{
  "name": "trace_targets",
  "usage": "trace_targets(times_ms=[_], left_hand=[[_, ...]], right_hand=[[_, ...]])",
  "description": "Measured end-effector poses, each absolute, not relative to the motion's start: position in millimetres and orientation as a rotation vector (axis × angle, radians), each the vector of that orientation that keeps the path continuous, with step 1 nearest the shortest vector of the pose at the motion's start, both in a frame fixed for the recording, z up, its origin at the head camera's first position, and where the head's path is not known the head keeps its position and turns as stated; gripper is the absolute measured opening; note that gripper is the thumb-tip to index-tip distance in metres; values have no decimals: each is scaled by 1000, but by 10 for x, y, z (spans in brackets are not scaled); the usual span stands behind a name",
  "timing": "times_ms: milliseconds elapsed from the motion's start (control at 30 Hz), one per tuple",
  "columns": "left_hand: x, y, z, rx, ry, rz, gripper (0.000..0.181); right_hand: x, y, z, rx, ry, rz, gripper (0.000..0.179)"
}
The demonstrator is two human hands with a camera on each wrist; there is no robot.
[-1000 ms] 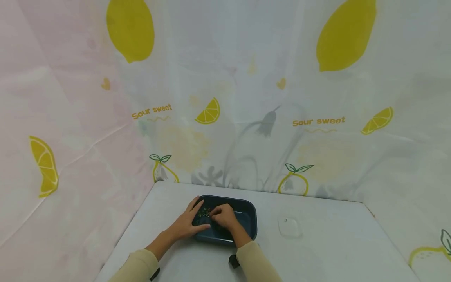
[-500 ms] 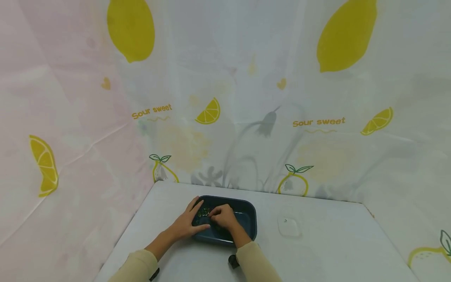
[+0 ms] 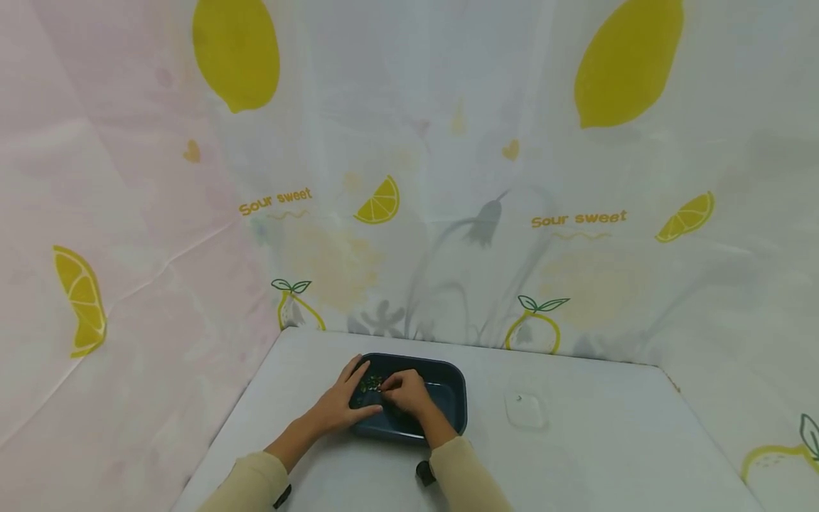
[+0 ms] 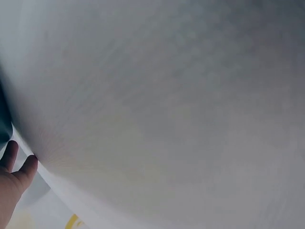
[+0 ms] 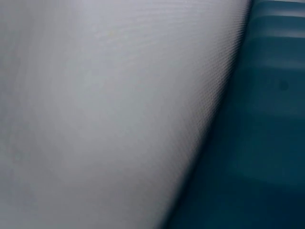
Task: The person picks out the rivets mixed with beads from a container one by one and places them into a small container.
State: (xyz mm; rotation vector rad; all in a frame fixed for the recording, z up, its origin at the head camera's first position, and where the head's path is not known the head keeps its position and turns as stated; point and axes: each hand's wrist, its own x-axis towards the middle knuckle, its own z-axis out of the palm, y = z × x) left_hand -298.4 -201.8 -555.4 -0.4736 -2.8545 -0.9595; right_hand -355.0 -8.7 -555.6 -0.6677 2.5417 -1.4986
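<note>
Pieces (image 3: 368, 385), small, in mixed green and pale tones and too tiny to identify, lie clustered at the left end of a dark blue rectangular tray (image 3: 446, 398) set on a white table (image 3: 614, 427), as a person's two bare hands frame them. The right hand (image 3: 411, 395) reaches over the near side with thumb and fingers bent together, their tips at the right edge of the cluster; whether a piece is pinched between them cannot be told. The left hand (image 3: 334, 409) lies spread at the tray's left end, fingers extended toward the far left corner and thumb reaching in over the near side, the cluster lying between it and the right fingertips. Cream sleeves (image 3: 246, 483) cover both forearms. To the tray's right, well apart from both hands, sits a clear rounded-square container or lid (image 3: 527, 412).
</note>
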Motion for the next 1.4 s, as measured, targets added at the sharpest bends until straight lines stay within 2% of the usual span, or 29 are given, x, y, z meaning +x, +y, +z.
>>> trace_targets(times_ms=[400, 633, 1133, 1400], left_hand=[[-3009, -2019, -5565, -477, -2857, -989, 98], [-2980, -2015, -5603, -454, -2873, -992, 96], [-2997, -2032, -5548, -456, -2874, -1009, 95], [-3003, -2011, -5555, -455, -2883, -1023, 96]], right_hand=[[-3566, -100, -5557, -687, 2521, -1510, 7], [-3528, -94, -5554, -593, 2346, -1654, 10], [-3524, -59, -5309, -577, 2339, -1681, 12], [-3574, 72, -5299, -556, 2307, -1711, 12]])
